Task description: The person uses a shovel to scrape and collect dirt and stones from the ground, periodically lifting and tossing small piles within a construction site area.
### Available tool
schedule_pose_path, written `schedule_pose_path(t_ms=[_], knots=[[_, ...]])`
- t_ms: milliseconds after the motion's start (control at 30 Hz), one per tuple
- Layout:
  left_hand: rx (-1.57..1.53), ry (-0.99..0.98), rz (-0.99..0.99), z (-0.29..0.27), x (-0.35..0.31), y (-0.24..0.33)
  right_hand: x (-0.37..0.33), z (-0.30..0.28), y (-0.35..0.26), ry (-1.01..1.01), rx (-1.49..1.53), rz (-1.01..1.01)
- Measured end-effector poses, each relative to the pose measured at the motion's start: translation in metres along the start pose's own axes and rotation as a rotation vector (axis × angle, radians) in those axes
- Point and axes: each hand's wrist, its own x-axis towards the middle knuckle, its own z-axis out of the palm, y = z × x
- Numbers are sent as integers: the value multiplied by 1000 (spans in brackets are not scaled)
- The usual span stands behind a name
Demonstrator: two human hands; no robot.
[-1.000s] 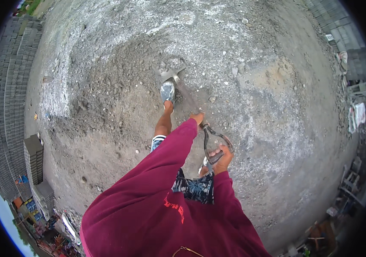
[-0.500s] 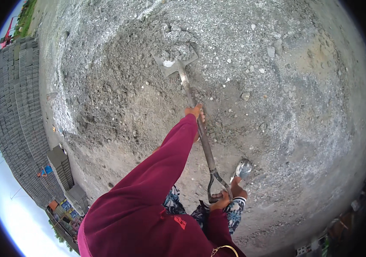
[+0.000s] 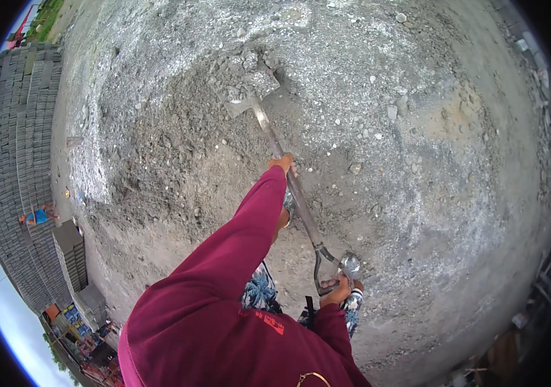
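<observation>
Grey block stacks (image 3: 14, 161) stand at nine o'clock (a person in blue (image 3: 38, 216) before them); the shovel (image 3: 306, 219) points its soil-laden blade (image 3: 234, 108) to eleven, left hand (image 3: 282, 164) wrapped round the shaft (image 3: 296, 190), right hand (image 3: 335, 291) clenched on the D-grip (image 3: 317, 266) at five.

Long shovel (image 3: 304, 209) aslant, soil (image 3: 237, 76) on blade (image 3: 239, 107)

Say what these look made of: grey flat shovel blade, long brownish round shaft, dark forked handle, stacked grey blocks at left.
Grey flat shovel blade: likely metal, dull; thin sheet, crisp edges.
Long brownish round shaft: probably wood, worn matte; mottled surface.
Dark forked handle: likely metal, faintly glossy; slim curved prongs; plastic possible.
Stacked grey blocks: probably concrete, matte; even grey, no shine.
</observation>
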Motion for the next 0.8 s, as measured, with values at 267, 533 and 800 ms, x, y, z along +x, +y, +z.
schedule_pose_path(t_ms=[267,533,800], knots=[[-260,63,213,-44,-184,50,-51,-53,-120,-325,-9,-32],[-583,6,118,-46,-371,-73,-81,-199,-289,-523,-270,-248],[-1181,106,-77,-77,-462,-307,-100,-255,-406,-803,-958,-761]])
